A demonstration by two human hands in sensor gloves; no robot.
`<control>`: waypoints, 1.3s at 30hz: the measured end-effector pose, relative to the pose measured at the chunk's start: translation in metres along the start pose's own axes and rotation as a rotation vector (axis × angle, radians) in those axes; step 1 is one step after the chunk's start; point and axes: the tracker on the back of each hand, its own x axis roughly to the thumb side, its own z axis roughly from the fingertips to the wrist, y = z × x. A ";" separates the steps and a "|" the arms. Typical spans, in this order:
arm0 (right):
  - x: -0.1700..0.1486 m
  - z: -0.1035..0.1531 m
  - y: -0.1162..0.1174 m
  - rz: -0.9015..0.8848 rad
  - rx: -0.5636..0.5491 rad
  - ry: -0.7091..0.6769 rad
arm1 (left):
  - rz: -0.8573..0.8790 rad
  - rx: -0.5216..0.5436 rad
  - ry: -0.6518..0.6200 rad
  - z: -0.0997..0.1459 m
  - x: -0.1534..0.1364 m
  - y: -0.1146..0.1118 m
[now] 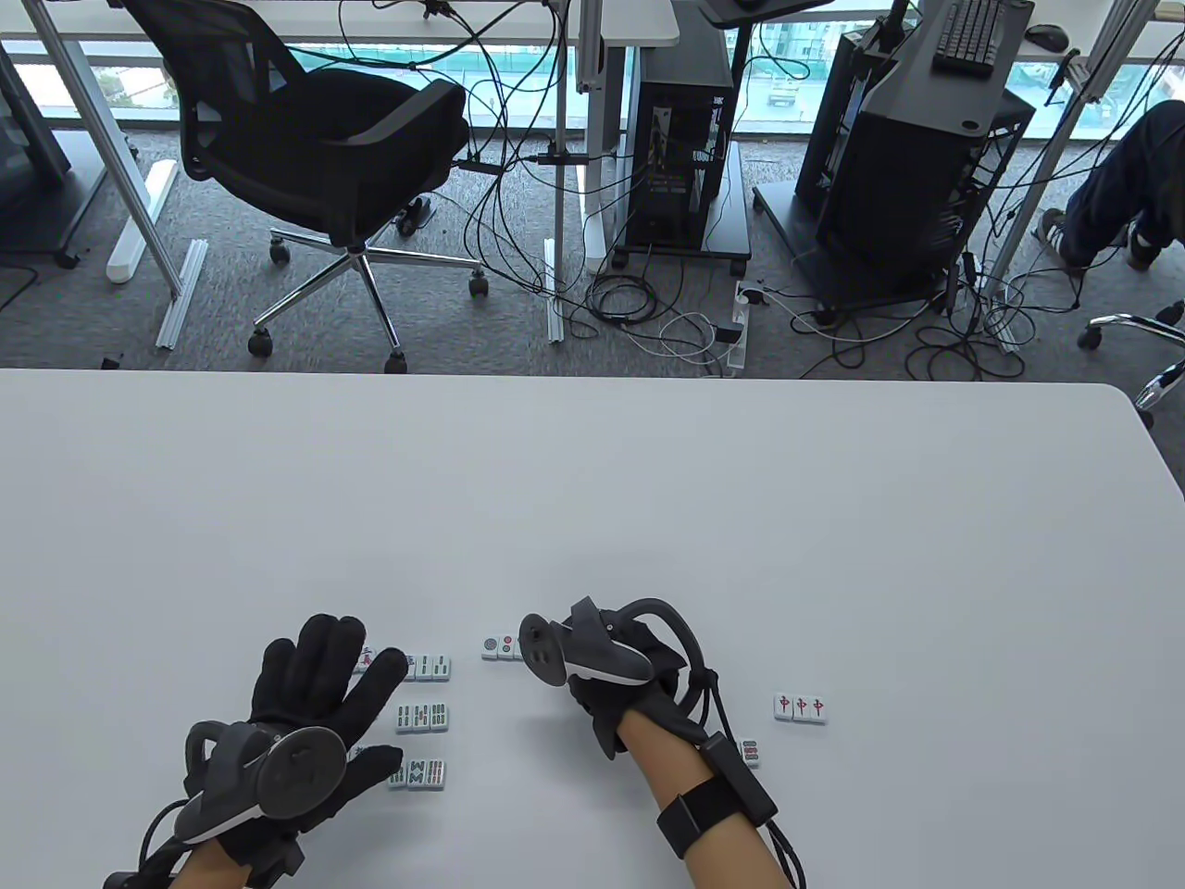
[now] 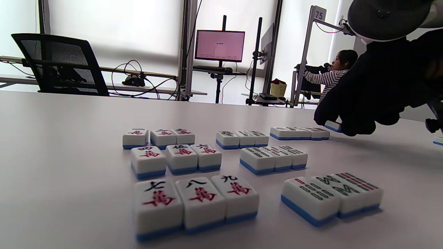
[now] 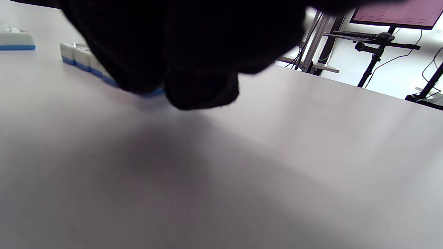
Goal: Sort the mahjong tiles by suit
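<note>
The mahjong tiles point(image 1: 423, 713) lie face up in short rows at the lower centre of the white table point(image 1: 592, 500). The right hand point(image 1: 602, 671) pinches a tile point(image 2: 333, 126) at the end of the row of circle tiles point(image 1: 498, 647). The left hand point(image 1: 315, 685) rests flat with spread fingers over the character tiles point(image 2: 180, 159). Three red tiles point(image 1: 801, 708) sit apart at lower right.

Far surface point(image 1: 592, 500) wide open; near edge crowded by tile rows point(image 1: 421, 718), red tile trio point(image 1: 801, 708) at right

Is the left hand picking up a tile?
No, the left hand lies flat with straight fingers spread above the tiles, gripping none.
</note>
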 end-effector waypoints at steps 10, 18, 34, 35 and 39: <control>0.003 0.001 0.005 0.041 0.009 -0.004 | -0.001 0.002 -0.009 0.000 0.001 -0.002; -0.037 0.053 -0.004 -0.001 -0.010 0.001 | -0.005 -0.003 -0.007 0.000 0.001 -0.002; -0.087 0.133 0.035 0.070 0.156 0.037 | -0.039 -0.038 0.021 -0.001 0.002 -0.005; -0.085 0.132 0.037 0.082 0.150 0.027 | -0.039 -0.040 0.023 -0.001 0.002 -0.005; -0.076 0.128 0.040 0.085 0.157 0.028 | -0.039 -0.045 0.029 -0.002 0.002 -0.005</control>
